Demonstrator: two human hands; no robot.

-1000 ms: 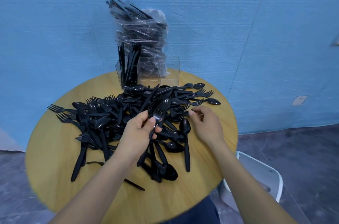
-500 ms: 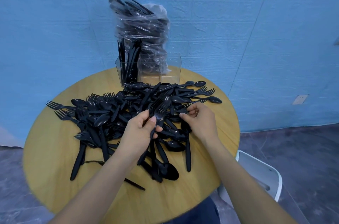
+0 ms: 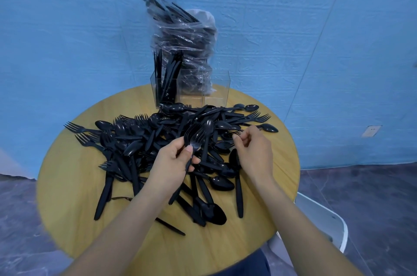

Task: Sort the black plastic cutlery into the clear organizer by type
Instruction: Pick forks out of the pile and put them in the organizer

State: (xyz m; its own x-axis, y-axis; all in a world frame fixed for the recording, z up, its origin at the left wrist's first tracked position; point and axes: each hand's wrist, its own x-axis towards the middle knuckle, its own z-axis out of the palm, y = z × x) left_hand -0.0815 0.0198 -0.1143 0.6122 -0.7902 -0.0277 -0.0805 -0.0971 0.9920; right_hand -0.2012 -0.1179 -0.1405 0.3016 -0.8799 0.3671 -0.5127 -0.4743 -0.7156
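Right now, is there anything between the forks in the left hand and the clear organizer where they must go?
The cutlery pile lies on the table between the left hand with its forks and the organizer. Above the pile nothing visible blocks the way. Knives fill the organizer's left compartment; the others look free.

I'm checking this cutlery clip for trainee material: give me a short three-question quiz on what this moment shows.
1. True or false: the left hand grips a bunch of forks, tines up.
2. Which compartment of the clear organizer already holds cutlery? A left, B middle, C right.
3. Fill in: the right hand pinches at a fork in the loose pile, which lies on the round ____ table.

Key: 1 true. 2 A; the knives stand upright in it, and the other two look empty. 3 wooden.
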